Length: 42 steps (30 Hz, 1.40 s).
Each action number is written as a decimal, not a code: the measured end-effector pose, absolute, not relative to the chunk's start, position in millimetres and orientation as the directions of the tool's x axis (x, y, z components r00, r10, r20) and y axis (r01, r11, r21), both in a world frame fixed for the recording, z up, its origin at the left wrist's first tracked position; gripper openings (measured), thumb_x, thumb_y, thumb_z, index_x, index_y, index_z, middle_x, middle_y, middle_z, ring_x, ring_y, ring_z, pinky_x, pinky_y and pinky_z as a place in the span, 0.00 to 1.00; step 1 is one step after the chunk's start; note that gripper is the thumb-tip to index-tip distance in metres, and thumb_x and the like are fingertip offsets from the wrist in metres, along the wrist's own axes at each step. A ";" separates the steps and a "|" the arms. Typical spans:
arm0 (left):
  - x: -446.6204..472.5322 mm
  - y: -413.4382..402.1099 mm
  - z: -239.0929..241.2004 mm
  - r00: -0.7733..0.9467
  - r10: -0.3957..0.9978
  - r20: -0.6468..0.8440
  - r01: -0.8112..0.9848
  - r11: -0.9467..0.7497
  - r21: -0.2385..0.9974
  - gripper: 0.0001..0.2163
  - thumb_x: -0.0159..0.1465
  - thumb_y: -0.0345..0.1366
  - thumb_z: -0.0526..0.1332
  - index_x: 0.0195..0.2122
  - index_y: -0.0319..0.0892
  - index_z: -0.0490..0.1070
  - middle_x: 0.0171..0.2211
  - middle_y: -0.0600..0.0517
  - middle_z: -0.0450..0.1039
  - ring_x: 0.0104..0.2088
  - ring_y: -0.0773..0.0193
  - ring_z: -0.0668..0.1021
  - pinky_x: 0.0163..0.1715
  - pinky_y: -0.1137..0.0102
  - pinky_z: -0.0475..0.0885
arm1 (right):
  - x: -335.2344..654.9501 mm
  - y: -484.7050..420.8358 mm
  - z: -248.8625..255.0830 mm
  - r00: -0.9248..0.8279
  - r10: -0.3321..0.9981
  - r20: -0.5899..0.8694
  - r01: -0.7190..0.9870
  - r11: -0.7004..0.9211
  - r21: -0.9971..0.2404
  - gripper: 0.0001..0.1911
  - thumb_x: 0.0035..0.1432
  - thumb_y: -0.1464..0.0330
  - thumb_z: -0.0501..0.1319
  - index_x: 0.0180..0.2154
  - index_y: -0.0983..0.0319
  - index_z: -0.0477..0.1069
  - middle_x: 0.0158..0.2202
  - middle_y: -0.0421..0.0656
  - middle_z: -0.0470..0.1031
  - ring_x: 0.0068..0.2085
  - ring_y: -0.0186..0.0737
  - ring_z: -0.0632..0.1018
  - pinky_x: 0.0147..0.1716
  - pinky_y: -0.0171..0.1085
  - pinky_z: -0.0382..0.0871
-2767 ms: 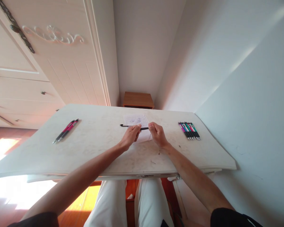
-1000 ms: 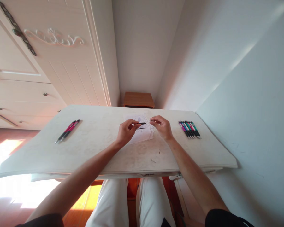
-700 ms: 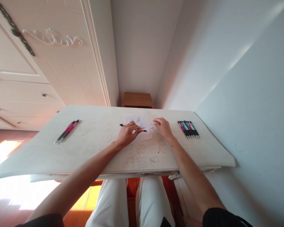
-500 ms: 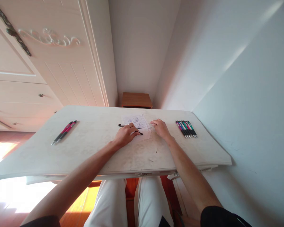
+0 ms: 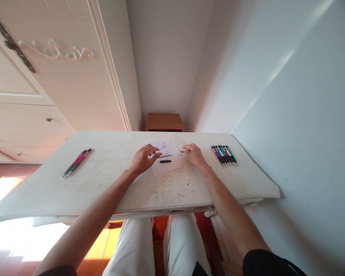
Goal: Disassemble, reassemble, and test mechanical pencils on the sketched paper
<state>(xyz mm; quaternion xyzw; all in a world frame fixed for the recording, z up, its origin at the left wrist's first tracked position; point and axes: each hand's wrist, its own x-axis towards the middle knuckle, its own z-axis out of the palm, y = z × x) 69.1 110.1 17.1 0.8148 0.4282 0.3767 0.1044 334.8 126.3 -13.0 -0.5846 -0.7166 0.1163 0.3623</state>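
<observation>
A white scribbled paper (image 5: 169,146) lies mid-table on the white table (image 5: 109,180). My left hand (image 5: 143,158) rests at the paper's left edge, its fingers pinched on a thin dark pen part (image 5: 164,156) that points right over the sheet. A short black pen piece (image 5: 165,161) lies loose on the paper just below it. My right hand (image 5: 193,155) sits at the paper's right edge with fingers curled; a small pale bit shows at its fingertips, too small to name.
A row of several coloured pens (image 5: 224,155) lies to the right of my right hand. Two pens, pink and dark (image 5: 76,163), lie far left. A wooden stand (image 5: 165,122) is behind the table, a wardrobe (image 5: 54,84) to the left and a wall close on the right.
The black pen, first held whole between both hands, has come apart. A short black piece now lies on the paper, and my left hand has drawn back left with a thin part.
</observation>
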 end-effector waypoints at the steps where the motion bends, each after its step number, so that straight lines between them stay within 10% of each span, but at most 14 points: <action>1: 66.3 111.5 20.1 0.298 0.776 0.556 0.617 -0.601 0.508 0.10 0.63 0.39 0.56 0.39 0.42 0.76 0.31 0.50 0.73 0.29 0.65 0.73 0.33 0.71 0.68 | 334.7 125.8 -10.9 -0.008 0.916 0.401 0.741 0.274 -0.613 0.16 0.56 0.76 0.51 0.36 0.62 0.76 0.37 0.47 0.74 0.41 0.41 0.73 0.46 0.38 0.64; 10: 42.3 128.2 22.6 -0.134 0.870 0.475 0.608 -0.306 0.732 0.12 0.48 0.26 0.48 0.18 0.41 0.70 0.15 0.54 0.66 0.20 0.66 0.69 0.23 0.73 0.62 | 350.8 129.0 -1.8 0.479 0.801 0.359 0.507 0.081 -0.858 0.09 0.43 0.73 0.49 0.19 0.60 0.65 0.17 0.38 0.64 0.24 0.37 0.66 0.25 0.34 0.56; 29: 29.6 140.1 15.9 -0.168 0.934 0.315 0.569 -0.169 0.805 0.06 0.40 0.30 0.48 0.11 0.41 0.61 0.12 0.54 0.55 0.19 0.65 0.65 0.21 0.72 0.56 | 350.0 132.8 -4.1 0.440 0.874 0.208 0.409 0.012 -0.913 0.07 0.36 0.74 0.49 0.12 0.60 0.59 0.11 0.35 0.54 0.18 0.32 0.58 0.19 0.33 0.48; 33: 30.4 139.8 13.7 -0.170 0.926 0.337 0.596 -0.176 0.784 0.07 0.42 0.29 0.48 0.12 0.41 0.62 0.13 0.54 0.59 0.20 0.65 0.67 0.22 0.72 0.58 | 347.6 134.2 -7.8 0.411 0.829 0.379 0.485 0.154 -0.861 0.09 0.42 0.74 0.49 0.18 0.61 0.64 0.16 0.37 0.61 0.23 0.35 0.65 0.24 0.33 0.57; 38: 29.2 143.1 8.4 -0.138 0.905 0.403 0.721 -0.188 0.667 0.10 0.49 0.27 0.49 0.20 0.42 0.69 0.19 0.52 0.69 0.24 0.63 0.71 0.27 0.70 0.62 | 336.8 133.1 -7.0 0.190 0.776 0.602 0.525 0.438 -0.730 0.20 0.54 0.69 0.54 0.49 0.60 0.69 0.41 0.45 0.71 0.33 0.36 0.72 0.33 0.36 0.68; 42: 28.5 147.8 3.3 0.047 0.892 0.450 0.730 -0.338 0.594 0.13 0.54 0.30 0.52 0.35 0.41 0.74 0.35 0.48 0.75 0.37 0.59 0.75 0.38 0.67 0.68 | 333.9 131.9 -6.2 0.054 0.740 0.671 0.542 0.542 -0.642 0.14 0.59 0.61 0.58 0.45 0.57 0.74 0.48 0.47 0.68 0.39 0.38 0.74 0.40 0.40 0.70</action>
